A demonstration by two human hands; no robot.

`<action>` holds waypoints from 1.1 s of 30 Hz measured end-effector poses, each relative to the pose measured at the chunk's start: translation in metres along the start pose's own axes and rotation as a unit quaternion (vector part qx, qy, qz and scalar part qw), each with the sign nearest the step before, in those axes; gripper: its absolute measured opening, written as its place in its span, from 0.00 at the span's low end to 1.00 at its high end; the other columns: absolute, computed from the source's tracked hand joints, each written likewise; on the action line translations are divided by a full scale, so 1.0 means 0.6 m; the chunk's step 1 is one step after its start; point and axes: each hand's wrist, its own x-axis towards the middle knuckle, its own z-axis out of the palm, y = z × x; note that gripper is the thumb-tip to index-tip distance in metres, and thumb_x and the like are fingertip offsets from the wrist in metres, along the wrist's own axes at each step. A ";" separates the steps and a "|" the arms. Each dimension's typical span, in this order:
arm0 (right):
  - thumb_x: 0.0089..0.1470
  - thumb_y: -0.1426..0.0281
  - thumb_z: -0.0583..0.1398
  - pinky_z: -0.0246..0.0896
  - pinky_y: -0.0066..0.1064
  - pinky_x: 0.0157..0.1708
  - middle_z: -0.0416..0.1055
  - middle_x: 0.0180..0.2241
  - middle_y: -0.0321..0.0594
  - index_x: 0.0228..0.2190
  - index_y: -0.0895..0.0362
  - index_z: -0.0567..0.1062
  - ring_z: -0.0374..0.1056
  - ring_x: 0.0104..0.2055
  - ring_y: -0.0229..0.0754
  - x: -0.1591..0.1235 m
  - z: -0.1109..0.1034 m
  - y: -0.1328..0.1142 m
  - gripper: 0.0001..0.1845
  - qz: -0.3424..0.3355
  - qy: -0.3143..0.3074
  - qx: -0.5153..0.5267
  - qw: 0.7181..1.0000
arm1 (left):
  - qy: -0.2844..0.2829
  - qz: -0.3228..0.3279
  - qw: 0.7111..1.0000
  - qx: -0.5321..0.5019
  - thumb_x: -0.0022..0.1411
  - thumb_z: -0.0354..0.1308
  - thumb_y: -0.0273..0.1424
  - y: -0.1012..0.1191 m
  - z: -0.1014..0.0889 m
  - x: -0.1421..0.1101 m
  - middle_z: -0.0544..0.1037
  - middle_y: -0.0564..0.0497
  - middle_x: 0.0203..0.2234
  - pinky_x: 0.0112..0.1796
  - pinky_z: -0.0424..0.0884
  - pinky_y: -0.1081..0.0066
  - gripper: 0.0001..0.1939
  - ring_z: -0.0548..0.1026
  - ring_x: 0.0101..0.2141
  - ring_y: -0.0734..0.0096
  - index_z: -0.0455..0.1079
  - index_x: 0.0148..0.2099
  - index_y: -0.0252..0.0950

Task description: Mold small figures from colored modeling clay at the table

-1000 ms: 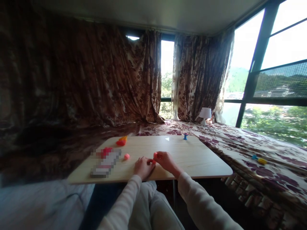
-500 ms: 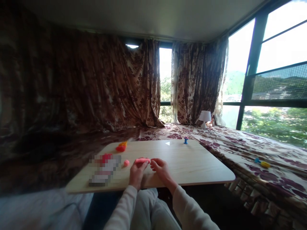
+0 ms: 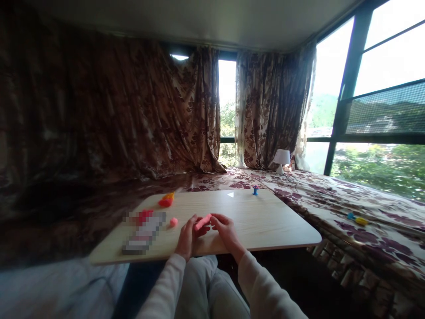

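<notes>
A pink roll of modelling clay (image 3: 202,222) is held above the near part of the table, slanting up to the right. My left hand (image 3: 187,235) has its fingers around the lower left end. The fingertips of my right hand (image 3: 224,227) pinch the upper right end. Just left of my left hand, a small pink clay ball (image 3: 173,222) lies on the tabletop.
The pale wooden table (image 3: 265,226) carries a red and yellow piece (image 3: 166,200), a red lump (image 3: 145,216), a blurred-out flat item (image 3: 144,235) and a small blue figure (image 3: 255,190). A white lamp (image 3: 282,157) and a blue-yellow object (image 3: 358,219) are on the patterned cover beyond.
The pink roll was upright between both hands, then lay level in my left hand with my right hand beside its end. Now it slants, with both hands on it.
</notes>
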 end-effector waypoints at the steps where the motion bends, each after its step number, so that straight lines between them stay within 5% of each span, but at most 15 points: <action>1: 0.42 0.61 0.63 0.63 0.30 0.28 0.76 0.27 0.41 0.31 0.59 0.79 0.69 0.29 0.40 -0.001 0.000 -0.001 0.16 0.000 -0.003 0.001 1.000 | -0.002 -0.004 1.000 0.007 0.49 0.59 0.43 0.000 -0.001 0.001 0.79 0.47 0.26 0.31 0.72 0.70 0.18 0.77 0.27 0.67 0.70 0.34 0.31; 7: 0.42 0.61 0.64 0.65 0.31 0.29 0.75 0.27 0.40 0.31 0.59 0.78 0.68 0.28 0.39 -0.006 0.004 -0.006 0.16 -0.005 -0.030 0.011 0.999 | 0.013 0.009 0.998 0.068 0.45 0.64 0.37 -0.012 0.003 0.006 0.77 0.53 0.19 0.24 0.69 0.75 0.15 0.75 0.21 0.71 0.65 0.33 0.36; 22: 0.43 0.60 0.61 0.56 0.25 0.17 0.65 0.15 0.32 0.19 0.60 0.74 0.60 0.17 0.33 -0.010 0.007 -0.009 0.14 -0.024 -0.012 -0.006 1.000 | -0.015 0.037 0.989 0.140 0.46 0.62 0.36 -0.005 0.019 -0.016 0.75 0.56 0.15 0.25 0.67 0.74 0.18 0.74 0.20 0.71 0.63 0.39 0.36; 33: 0.42 0.62 0.62 0.64 0.30 0.29 0.74 0.26 0.39 0.28 0.60 0.77 0.68 0.29 0.40 -0.008 0.009 -0.005 0.14 -0.047 -0.013 -0.053 0.997 | 0.003 0.038 0.992 0.118 0.50 0.57 0.37 -0.008 0.008 -0.011 0.77 0.52 0.21 0.27 0.69 0.71 0.15 0.76 0.22 0.69 0.66 0.39 0.35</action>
